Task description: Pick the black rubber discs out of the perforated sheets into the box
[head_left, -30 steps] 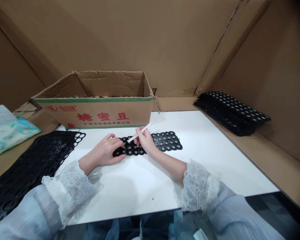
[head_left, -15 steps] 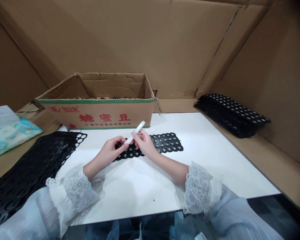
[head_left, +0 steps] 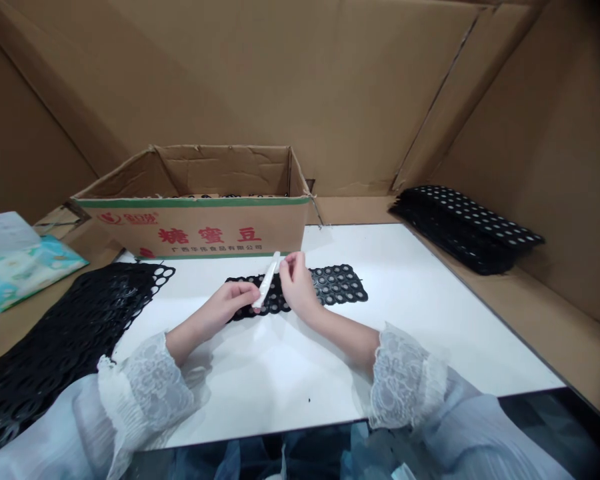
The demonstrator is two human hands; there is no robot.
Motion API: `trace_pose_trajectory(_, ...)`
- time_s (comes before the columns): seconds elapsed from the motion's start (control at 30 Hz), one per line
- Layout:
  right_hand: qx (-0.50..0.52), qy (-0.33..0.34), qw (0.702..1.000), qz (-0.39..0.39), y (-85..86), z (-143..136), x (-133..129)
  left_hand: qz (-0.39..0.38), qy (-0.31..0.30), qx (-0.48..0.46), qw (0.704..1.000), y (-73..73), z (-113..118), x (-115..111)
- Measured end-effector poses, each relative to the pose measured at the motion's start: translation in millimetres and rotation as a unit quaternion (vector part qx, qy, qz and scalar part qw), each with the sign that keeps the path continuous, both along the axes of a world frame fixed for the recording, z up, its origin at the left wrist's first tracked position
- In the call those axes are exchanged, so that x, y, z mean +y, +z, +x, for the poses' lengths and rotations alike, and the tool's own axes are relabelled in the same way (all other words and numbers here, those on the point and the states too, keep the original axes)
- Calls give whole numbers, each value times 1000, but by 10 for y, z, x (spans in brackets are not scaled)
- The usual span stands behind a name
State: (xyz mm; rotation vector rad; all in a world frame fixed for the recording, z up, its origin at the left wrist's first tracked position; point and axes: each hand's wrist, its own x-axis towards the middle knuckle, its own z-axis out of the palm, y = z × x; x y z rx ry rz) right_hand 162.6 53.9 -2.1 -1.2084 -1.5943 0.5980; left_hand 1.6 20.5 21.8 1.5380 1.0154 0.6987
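A slim white strip-like object (head_left: 267, 280) stands tilted above a black sheet (head_left: 341, 283) with rows of round grey discs. The thumb and fingers of my left hand (head_left: 233, 298) pinch the strip's lower end. Just right of the strip's upper end is my right hand (head_left: 299, 283), its fingers curled and closed; whatever they hold, if anything, is too small to tell. Both hands hang over the black sheet and hide part of it. The sheet lies flat on the white table (head_left: 260, 373).
An open cardboard box (head_left: 195, 227) with black pieces inside stands behind the hands. Black perforated sheets (head_left: 75, 327) cover the left side, near a tissue pack (head_left: 30, 267). A stack of black dotted sheets (head_left: 460, 227) lies at the right, by cardboard walls (head_left: 260, 87).
My right hand has come off the white strip and moved slightly right. The strip, still in my left hand, has turned more upright and dropped a little.
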Motion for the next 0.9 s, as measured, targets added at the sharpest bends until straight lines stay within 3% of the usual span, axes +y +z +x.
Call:
trace_pose_trajectory(0.07,-93,6,991,95,33,51,-33,-13,-6,-31,999,17,-8,-1)
trace_pose_trajectory(0.13,-194,99,961,173,68,90,-68,-6,-17,-65,998,15,-21,1)
trace_pose_trajectory(0.2,-249,184,930,199,100,105,-98,26,-20,-88,996,5,-39,7)
trace_pose_trajectory(0.3,-208,211,941,163,159,88,-139,154,41,-32,987,40,-62,22)
trace_pose_trajectory(0.37,-149,208,958,127,215,60,-166,273,82,46,957,120,-48,33)
trace_pose_trajectory(0.43,-105,219,965,103,264,31,-188,367,78,92,922,218,10,49)
trace_pose_trajectory(0.5,-77,232,966,85,281,5,-193,410,46,89,907,282,104,77)
trace_pose_trajectory(0.67,-40,242,968,56,162,-11,-122,362,11,15,932,168,306,169)
trace_pose_trajectory(0.9,-15,248,968,37,8,-36,-83,278,34,-66,958,-26,306,164)
